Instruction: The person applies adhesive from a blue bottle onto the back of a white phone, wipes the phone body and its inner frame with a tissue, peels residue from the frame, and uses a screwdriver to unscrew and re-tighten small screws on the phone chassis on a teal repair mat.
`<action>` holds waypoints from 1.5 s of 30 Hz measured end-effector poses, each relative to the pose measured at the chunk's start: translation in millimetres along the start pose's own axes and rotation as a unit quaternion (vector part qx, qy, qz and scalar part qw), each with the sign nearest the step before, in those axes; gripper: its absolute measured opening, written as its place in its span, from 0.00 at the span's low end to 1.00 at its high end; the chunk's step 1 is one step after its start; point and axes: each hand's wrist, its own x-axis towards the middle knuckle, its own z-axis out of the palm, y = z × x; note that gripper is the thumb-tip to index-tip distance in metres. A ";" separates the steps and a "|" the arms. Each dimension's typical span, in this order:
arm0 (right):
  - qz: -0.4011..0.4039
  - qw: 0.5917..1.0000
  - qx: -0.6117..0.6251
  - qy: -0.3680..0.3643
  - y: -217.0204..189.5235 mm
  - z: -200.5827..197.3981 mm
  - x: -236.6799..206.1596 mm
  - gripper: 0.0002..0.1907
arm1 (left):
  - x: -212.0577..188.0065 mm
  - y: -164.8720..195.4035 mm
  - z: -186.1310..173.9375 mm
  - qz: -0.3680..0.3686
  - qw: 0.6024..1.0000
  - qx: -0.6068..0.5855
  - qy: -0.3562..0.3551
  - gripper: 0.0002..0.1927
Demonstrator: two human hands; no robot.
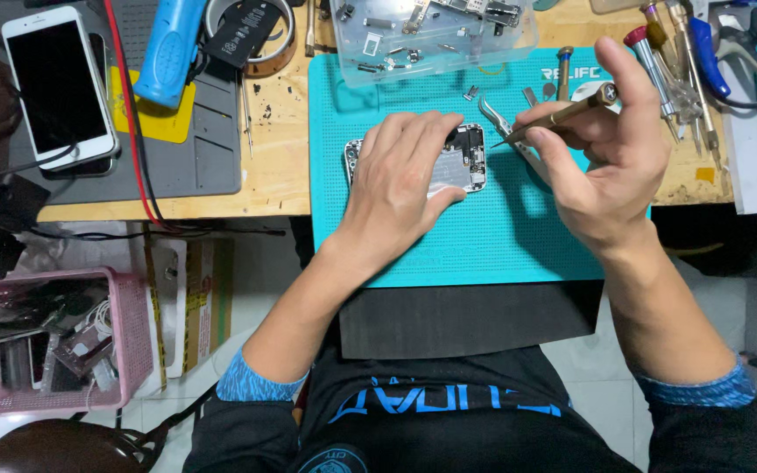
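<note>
Pinning opened phone flat mid-frame with left hand; our right hand pinches screwdriver, tip angled toward it.

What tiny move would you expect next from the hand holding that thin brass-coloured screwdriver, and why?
Probably lowering the tip to the opened silver phone body. The right hand holds the thin brass-coloured screwdriver raised, its tip pointing at the phone but apart from it, while the left hand presses the phone flat on the teal mat.

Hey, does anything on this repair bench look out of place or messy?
Mostly orderly. A few tiny loose metal parts lie scattered on the teal mat above the opened phone, outside the clear parts tray.
</note>
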 end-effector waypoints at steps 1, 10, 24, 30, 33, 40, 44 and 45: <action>-0.003 1.000 0.007 0.001 0.6 0.4 0.1 0.35 | 0.0 -0.1 0.2 0.001 1.000 0.001 -0.001 0.40; -0.022 1.000 -0.002 -0.009 11.3 9.0 14.0 0.32 | 0.5 -9.8 4.1 -0.015 0.999 -0.027 -0.014 0.39; -0.018 0.998 -0.055 -0.031 19.5 15.0 20.0 0.31 | -1.7 -12.2 7.3 -0.034 0.999 -0.035 -0.021 0.38; -0.036 0.995 -0.087 -0.045 14.8 13.9 27.0 0.30 | -1.3 -12.5 7.2 -0.038 0.998 -0.033 -0.023 0.38; -0.034 0.992 -0.105 -0.054 12.9 14.0 31.7 0.29 | -1.6 -12.8 7.2 -0.043 0.998 -0.034 -0.026 0.38; -0.069 0.986 -0.126 -0.081 14.1 10.1 47.9 0.27 | -2.3 -14.0 7.9 -0.038 0.998 -0.038 -0.016 0.37; -0.080 0.988 -0.087 -0.096 16.4 9.6 51.9 0.24 | -1.0 -15.4 8.6 -0.041 0.998 -0.032 -0.020 0.37; -0.059 0.987 -0.127 -0.073 17.8 12.6 52.4 0.24 | -0.6 -15.9 8.4 -0.041 0.999 -0.031 -0.018 0.37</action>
